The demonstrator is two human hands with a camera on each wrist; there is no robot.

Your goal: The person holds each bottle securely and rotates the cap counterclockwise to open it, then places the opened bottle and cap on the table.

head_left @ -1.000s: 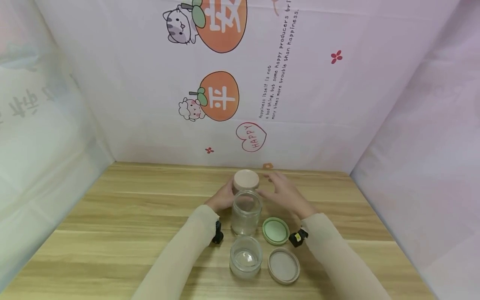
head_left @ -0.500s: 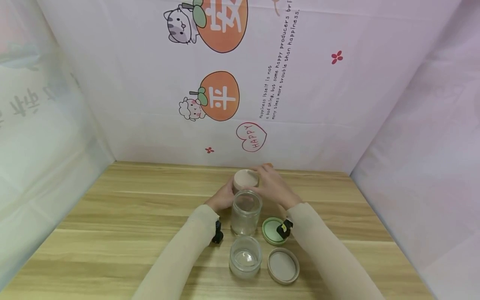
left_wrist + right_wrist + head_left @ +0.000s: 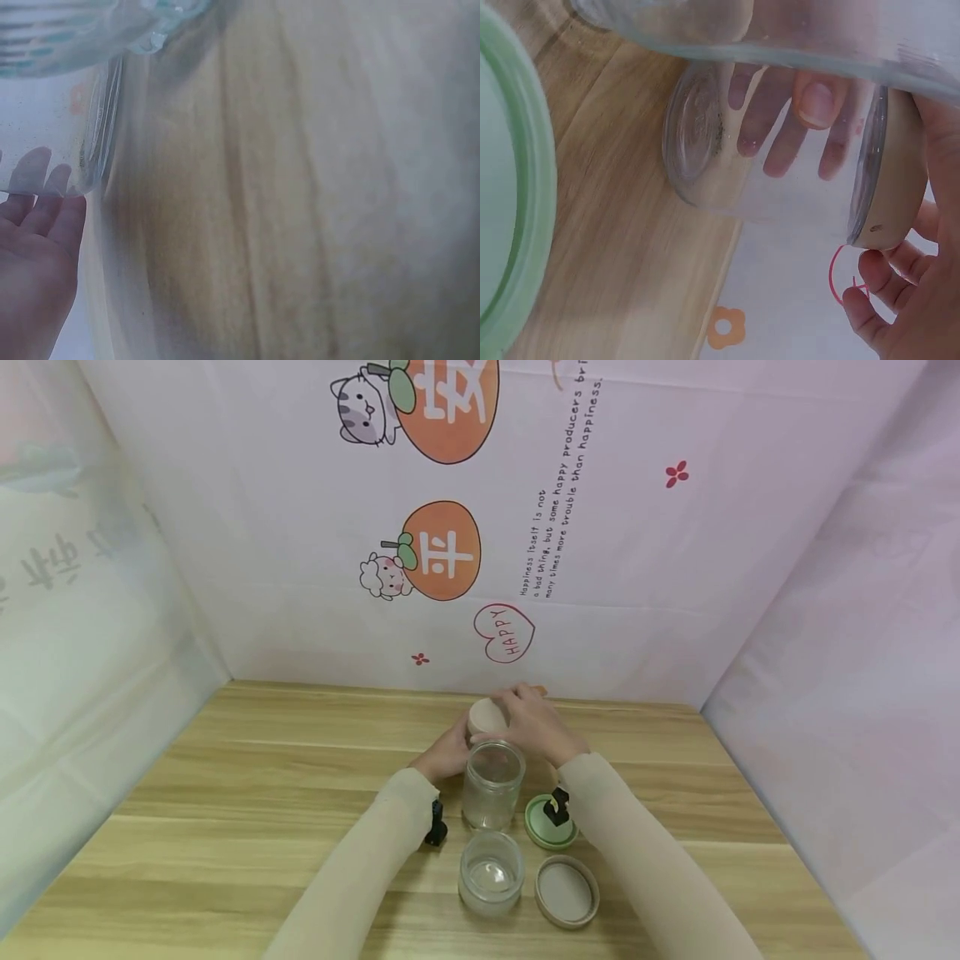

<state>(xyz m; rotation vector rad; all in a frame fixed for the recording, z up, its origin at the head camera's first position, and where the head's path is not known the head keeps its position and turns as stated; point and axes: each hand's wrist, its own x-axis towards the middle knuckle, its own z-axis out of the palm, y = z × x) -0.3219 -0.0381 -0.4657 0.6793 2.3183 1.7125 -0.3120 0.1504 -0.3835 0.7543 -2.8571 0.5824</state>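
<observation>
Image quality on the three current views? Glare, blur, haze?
Head: bright, fairly even light, glare spot in the nearest open jar. Left wrist: hazy, tabletop soft and washed out toward the right. Right wrist: foreground glass soft, lidded jar clearer.

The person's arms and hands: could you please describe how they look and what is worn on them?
The sleeves are long, plain and cream-coloured, with no visible pattern. The left hand and right hand wear no gloves. At the sleeve ends sit a small black left device and right device, the latter with a yellowish mark.
</observation>
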